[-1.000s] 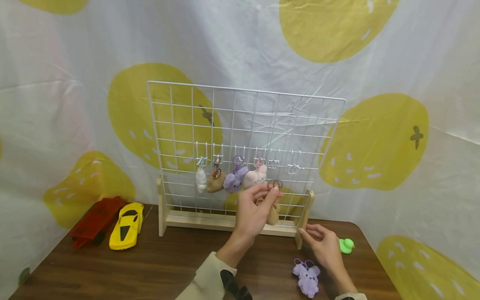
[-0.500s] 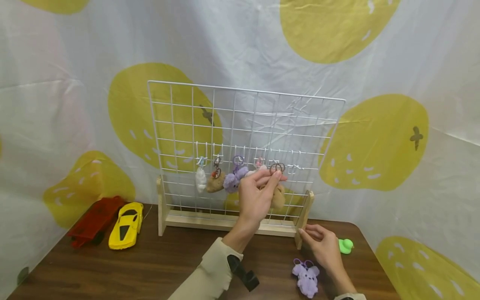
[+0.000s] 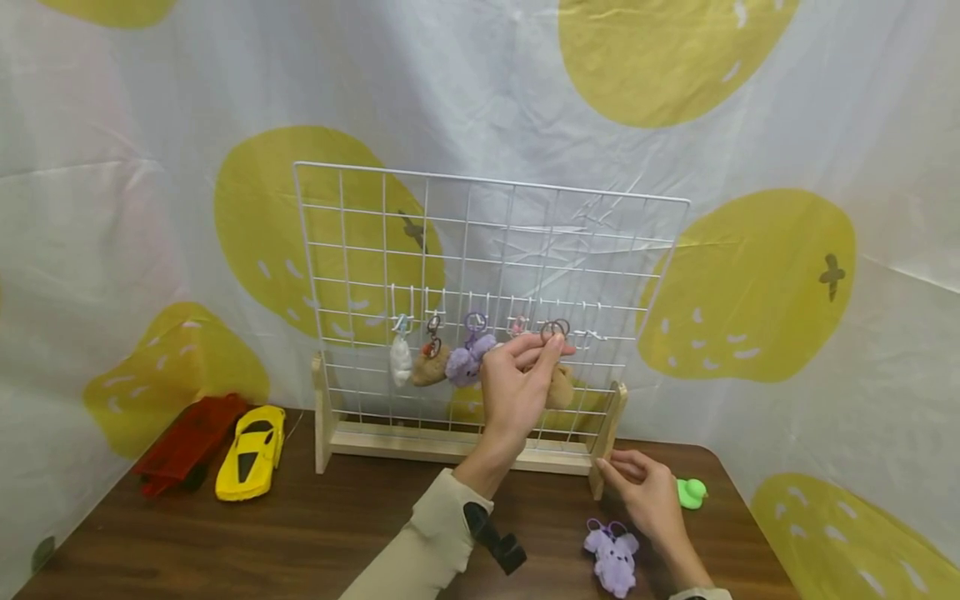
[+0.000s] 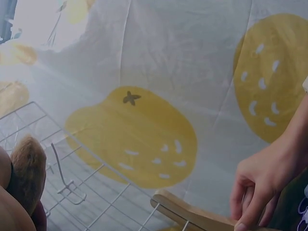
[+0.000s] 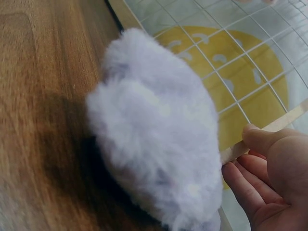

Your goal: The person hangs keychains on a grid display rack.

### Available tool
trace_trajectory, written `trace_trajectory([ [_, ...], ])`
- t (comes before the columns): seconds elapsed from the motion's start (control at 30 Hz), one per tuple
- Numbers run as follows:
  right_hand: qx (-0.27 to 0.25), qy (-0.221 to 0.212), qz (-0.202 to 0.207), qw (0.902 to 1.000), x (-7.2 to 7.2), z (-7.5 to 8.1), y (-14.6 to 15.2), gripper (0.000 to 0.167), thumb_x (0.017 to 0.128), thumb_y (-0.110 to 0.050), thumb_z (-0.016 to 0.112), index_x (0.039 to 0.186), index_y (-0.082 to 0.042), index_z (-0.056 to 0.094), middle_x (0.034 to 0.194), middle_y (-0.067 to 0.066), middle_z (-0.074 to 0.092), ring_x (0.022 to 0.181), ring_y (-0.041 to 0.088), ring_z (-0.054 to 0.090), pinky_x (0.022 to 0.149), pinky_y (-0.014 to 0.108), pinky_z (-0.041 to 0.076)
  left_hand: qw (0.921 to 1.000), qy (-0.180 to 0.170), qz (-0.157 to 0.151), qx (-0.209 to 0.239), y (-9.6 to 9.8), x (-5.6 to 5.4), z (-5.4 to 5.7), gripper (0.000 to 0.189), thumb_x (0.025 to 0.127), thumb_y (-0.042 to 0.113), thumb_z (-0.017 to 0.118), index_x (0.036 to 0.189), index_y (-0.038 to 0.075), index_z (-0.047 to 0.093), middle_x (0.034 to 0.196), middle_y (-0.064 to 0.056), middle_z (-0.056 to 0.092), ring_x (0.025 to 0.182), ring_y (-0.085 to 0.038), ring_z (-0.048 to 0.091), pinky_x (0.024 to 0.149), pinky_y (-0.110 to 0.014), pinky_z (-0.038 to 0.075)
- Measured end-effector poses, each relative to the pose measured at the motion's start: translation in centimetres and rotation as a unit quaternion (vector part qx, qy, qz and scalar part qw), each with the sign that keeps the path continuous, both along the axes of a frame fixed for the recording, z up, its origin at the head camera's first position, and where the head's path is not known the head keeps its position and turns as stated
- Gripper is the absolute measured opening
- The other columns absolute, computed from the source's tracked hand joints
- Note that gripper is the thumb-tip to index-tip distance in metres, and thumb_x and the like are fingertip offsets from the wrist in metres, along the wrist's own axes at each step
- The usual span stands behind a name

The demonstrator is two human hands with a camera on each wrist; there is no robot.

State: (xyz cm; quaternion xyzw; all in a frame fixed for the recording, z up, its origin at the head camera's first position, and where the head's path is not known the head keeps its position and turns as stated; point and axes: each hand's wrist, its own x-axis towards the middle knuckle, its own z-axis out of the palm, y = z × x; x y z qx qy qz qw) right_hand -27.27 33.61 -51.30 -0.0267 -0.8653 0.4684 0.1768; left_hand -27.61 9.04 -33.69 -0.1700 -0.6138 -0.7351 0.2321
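Note:
My left hand [image 3: 517, 387] pinches the brown rings [image 3: 555, 327] of a tan plush keychain [image 3: 561, 387] in front of the white wire grid rack [image 3: 491, 178]. The rings overlap a hook there; whether they sit on it cannot be told. In the left wrist view the tan plush [image 4: 29, 168] hangs near a free wire hook [image 4: 72, 190]. My right hand [image 3: 652, 492] pinches the rack's right wooden foot [image 3: 612, 425] between thumb and fingers, seen also in the right wrist view. A purple plush keychain [image 3: 615, 562] lies on the table beside that hand.
Several plush keychains hang on hooks to the left, among them a white one [image 3: 401, 361], a brown one [image 3: 431, 367] and a purple one [image 3: 467, 362]. A yellow toy car [image 3: 251, 454] and a red one [image 3: 191, 446] stand far left. A green duck [image 3: 691, 493] sits at right.
My left hand has risen and moved slightly right, bringing the rings of the tan keychain up to hook height. My right hand stays on the wooden foot.

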Motion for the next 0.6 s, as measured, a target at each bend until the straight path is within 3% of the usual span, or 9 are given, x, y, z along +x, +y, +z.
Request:
trace_trajectory([
  [0.03,0.000,0.000,-0.001,1.0000,0.0,0.0,0.0,0.039,0.096,-0.037,0.085,0.118,-0.006,0.079,0.111,0.014,0.083,0.094,0.007,0.081,0.081,0.011,0.059,1.0000,-0.002,0.000,0.001,0.0,0.0,0.0,0.018,0.104,0.027,0.075,0.101,0.011,0.083,0.092,-0.001,0.085,0.057,-0.005,0.064,0.041,-0.015,0.033],
  [0.13,0.003,0.000,-0.002,1.0000,0.0,0.0,0.0,0.039,0.096,-0.037,0.085,0.118,-0.006,0.080,0.111,0.013,0.083,0.095,0.006,0.080,0.081,0.011,0.059,0.9999,-0.009,-0.004,0.005,0.1,-0.1,0.0,0.018,0.104,0.025,0.076,0.102,0.009,0.083,0.092,-0.001,0.085,0.066,-0.009,0.074,0.048,-0.015,0.047],
  [0.27,0.002,0.003,-0.001,1.0000,0.0,0.0,0.0,0.038,0.096,-0.037,0.085,0.117,-0.006,0.080,0.110,0.013,0.084,0.093,0.002,0.078,0.080,0.010,0.058,0.9998,-0.016,-0.011,0.005,0.1,-0.2,-0.3,0.020,0.104,0.024,0.076,0.105,0.005,0.083,0.093,-0.003,0.085,0.088,-0.020,0.083,0.064,-0.018,0.061],
  [0.37,-0.001,0.005,0.001,1.0000,-0.1,-0.1,0.0,0.037,0.096,-0.035,0.085,0.117,-0.005,0.080,0.109,0.014,0.084,0.092,-0.001,0.077,0.080,0.010,0.058,0.9997,-0.019,-0.015,0.000,0.0,-0.3,-0.5,0.020,0.104,0.024,0.076,0.106,0.005,0.083,0.095,-0.004,0.085,0.089,-0.022,0.083,0.061,-0.019,0.061],
  [0.6,-0.003,0.003,0.002,1.0000,0.0,0.0,0.0,0.038,0.096,-0.036,0.085,0.118,-0.005,0.080,0.109,0.013,0.084,0.091,-0.002,0.077,0.080,0.009,0.058,0.9974,-0.057,-0.041,-0.011,-0.2,-0.1,-1.1,0.022,0.105,0.028,0.075,0.111,0.008,0.083,0.099,-0.004,0.086,0.082,-0.011,0.081,0.060,-0.024,0.064],
])
